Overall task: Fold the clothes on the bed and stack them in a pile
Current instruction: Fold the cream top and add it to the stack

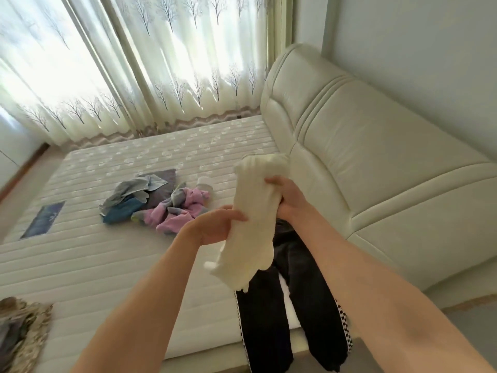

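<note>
Both our left hand [215, 224] and right hand [289, 197] grip a bunched white garment [252, 219] aloft; it may sag unevenly and fold crooked over the dark trousers [304, 305].

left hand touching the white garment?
Touching. Head view: the left hand grips the white garment at its middle, fingers curled round its edge.

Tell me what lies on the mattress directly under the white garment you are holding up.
The dark trousers lie spread on the mattress directly below the white garment, which both the left hand and right hand grip above them.
</note>
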